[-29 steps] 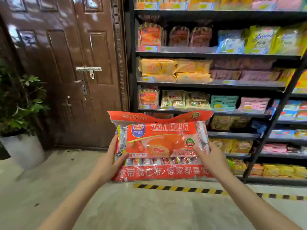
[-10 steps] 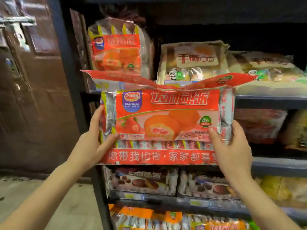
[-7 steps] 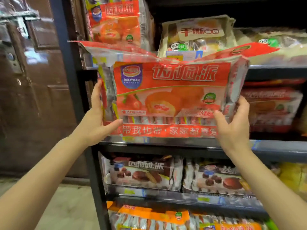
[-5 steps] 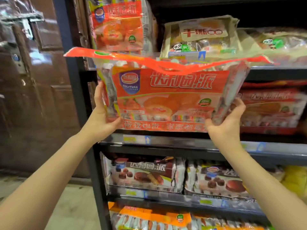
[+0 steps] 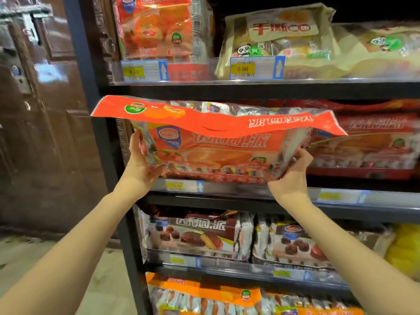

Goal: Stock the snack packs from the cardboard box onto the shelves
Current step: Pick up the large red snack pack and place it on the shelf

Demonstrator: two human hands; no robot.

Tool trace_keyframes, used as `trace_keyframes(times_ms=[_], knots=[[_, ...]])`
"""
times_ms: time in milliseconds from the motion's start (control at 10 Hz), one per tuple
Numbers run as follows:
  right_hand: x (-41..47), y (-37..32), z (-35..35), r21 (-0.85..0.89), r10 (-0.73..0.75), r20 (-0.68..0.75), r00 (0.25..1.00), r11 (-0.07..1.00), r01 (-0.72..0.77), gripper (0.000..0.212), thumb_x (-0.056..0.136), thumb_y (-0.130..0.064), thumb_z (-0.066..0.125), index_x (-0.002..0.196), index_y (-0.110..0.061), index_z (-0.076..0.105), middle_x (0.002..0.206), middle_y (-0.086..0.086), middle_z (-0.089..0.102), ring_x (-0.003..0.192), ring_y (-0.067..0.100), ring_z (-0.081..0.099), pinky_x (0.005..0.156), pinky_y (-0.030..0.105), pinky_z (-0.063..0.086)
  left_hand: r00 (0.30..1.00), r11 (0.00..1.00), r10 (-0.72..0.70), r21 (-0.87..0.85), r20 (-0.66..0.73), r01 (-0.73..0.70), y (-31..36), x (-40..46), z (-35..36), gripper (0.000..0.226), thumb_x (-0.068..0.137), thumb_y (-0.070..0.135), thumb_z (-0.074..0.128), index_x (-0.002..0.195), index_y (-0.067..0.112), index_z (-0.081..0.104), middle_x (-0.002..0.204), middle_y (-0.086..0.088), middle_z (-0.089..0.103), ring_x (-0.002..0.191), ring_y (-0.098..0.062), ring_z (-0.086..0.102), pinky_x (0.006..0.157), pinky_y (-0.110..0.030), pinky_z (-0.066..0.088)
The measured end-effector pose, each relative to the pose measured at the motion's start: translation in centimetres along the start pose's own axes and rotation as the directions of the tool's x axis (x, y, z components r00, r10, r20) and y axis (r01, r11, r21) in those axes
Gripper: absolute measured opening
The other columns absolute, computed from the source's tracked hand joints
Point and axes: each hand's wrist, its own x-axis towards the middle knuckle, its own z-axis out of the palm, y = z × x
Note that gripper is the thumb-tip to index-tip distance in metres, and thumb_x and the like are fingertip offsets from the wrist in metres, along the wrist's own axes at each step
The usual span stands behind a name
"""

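Note:
A large red-orange snack pack with a pie picture is partly inside the second shelf opening, its bottom near the shelf's front edge. Its top flap folds forward toward me. My left hand grips the pack's lower left corner. My right hand grips its lower right corner from below. A matching red pack lies on the same shelf just to the right. The cardboard box is not in view.
The black shelf post stands right beside my left hand. Above are an orange pack and beige bread packs; below, brown chocolate pie packs. A dark wooden door is at the left.
I have walked up to the shelf with the pack, raised it and tilted it back. Over the last half second it has gone into the second shelf opening, its flap folding forward.

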Motion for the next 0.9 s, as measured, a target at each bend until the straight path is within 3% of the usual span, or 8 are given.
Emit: trace_keyframes(times_ms=[100, 200, 300, 400, 600, 700, 800, 900], knots=[[0.5, 1.4, 0.4, -0.052, 0.044, 0.039, 0.998, 0.998, -0.042, 0.065, 0.08, -0.004, 0.066, 0.124, -0.026, 0.024, 0.111, -0.008, 0.04, 0.093, 0.008, 0.047, 0.09, 0.03, 0.044, 0.996, 0.996, -0.049, 0.083, 0.078, 0.043, -0.9, -0.2, -0.1, 0.096, 0.084, 0.005, 0.065, 0.148, 0.017, -0.006, 0.142, -0.021, 0.037, 0.125, -0.034, 0.044, 0.093, -0.028, 0.035], [0.7, 1.0, 0.2, -0.102, 0.015, 0.1, 0.995, 0.995, -0.005, 0.081, 0.079, -0.012, 0.071, 0.137, -0.015, 0.015, 0.127, 0.002, 0.035, 0.108, 0.013, 0.043, 0.092, 0.032, 0.041, 0.984, 0.983, -0.082, 0.174, 0.159, 0.054, -0.5, -0.1, -0.3, 0.099, 0.087, 0.004, 0.059, 0.143, 0.01, -0.022, 0.14, -0.017, 0.041, 0.12, -0.03, 0.049, 0.092, -0.025, 0.033], [0.9, 0.2, -0.1, -0.166, 0.016, 0.118, 0.993, 0.986, 0.004, 0.085, 0.08, -0.015, 0.071, 0.141, -0.008, 0.011, 0.138, 0.006, 0.029, 0.121, 0.017, 0.037, 0.093, 0.024, 0.032, 0.977, 0.99, -0.076, 0.128, 0.202, 0.05, 0.5, 0.4, -0.4, 0.102, 0.085, 0.01, 0.065, 0.144, 0.012, -0.018, 0.14, -0.001, 0.037, 0.123, -0.017, 0.043, 0.096, -0.022, 0.029], [1.1, -0.2, -0.1, -0.206, 0.038, 0.159, 0.987, 0.979, -0.004, 0.083, 0.082, -0.017, 0.069, 0.141, -0.007, 0.011, 0.145, 0.01, 0.024, 0.127, 0.024, 0.035, 0.091, 0.026, 0.03, 0.962, 0.989, -0.128, 0.097, 0.24, 0.108, 1.5, 0.8, -0.4, 0.1, 0.085, 0.015, 0.064, 0.146, 0.018, -0.016, 0.136, 0.003, 0.039, 0.123, -0.017, 0.044, 0.098, -0.029, 0.035], [1.0, -0.8, -0.3, -0.225, 0.08, 0.17, 0.982, 0.974, -0.04, 0.077, 0.084, -0.019, 0.067, 0.14, -0.009, 0.016, 0.142, 0.013, 0.03, 0.124, 0.027, 0.042, 0.088, 0.031, 0.037, 0.953, 0.986, -0.157, 0.096, 0.259, 0.136, 2.6, 0.5, -0.5, 0.094, 0.088, 0.016, 0.06, 0.147, 0.021, -0.013, 0.142, 0.002, 0.039, 0.123, -0.017, 0.047, 0.1, -0.037, 0.04], [0.3, -1.4, -0.4, -0.26, 0.118, 0.126, 0.985, 0.962, -0.083, 0.078, 0.085, -0.022, 0.066, 0.143, -0.009, 0.014, 0.146, 0.013, 0.027, 0.125, 0.029, 0.041, 0.091, 0.038, 0.04, 0.965, 0.993, -0.103, 0.078, 0.242, 0.087, 2.7, 0.4, -0.9, 0.087, 0.087, 0.015, 0.062, 0.147, 0.021, 0.0, 0.125, 0.013, 0.039, 0.111, -0.004, 0.044, 0.097, -0.034, 0.042], [-0.7, -2.6, -0.4, -0.394, 0.044, 0.049, 0.998, 0.919, -0.021, 0.072, 0.088, -0.026, 0.06, 0.142, -0.009, 0.017, 0.146, 0.01, 0.027, 0.118, 0.031, 0.047, 0.079, 0.037, 0.039, 0.984, 0.989, -0.078, 0.134, 0.159, 0.057, 2.5, 0.7, -1.6, 0.067, 0.085, 0.022, 0.065, 0.138, 0.022, 0.024, 0.132, -0.001, 0.046, 0.119, -0.015, 0.049, 0.093, -0.036, 0.044], [-2.0, -4.2, -0.1, -0.535, -0.191, 0.046, 0.981, 0.824, 0.185, 0.057, 0.087, -0.022, 0.059, 0.136, -0.008, 0.032, 0.138, 0.01, 0.041, 0.11, 0.03, 0.054, 0.074, 0.036, 0.043, 0.995, 0.976, -0.044, 0.219, 0.093, 0.022, 3.1, 0.3, -2.1, 0.048, 0.085, 0.031, 0.062, 0.124, 0.02, 0.037, 0.127, -0.001, 0.047, 0.105, -0.012, 0.052, 0.076, -0.027, 0.044]])
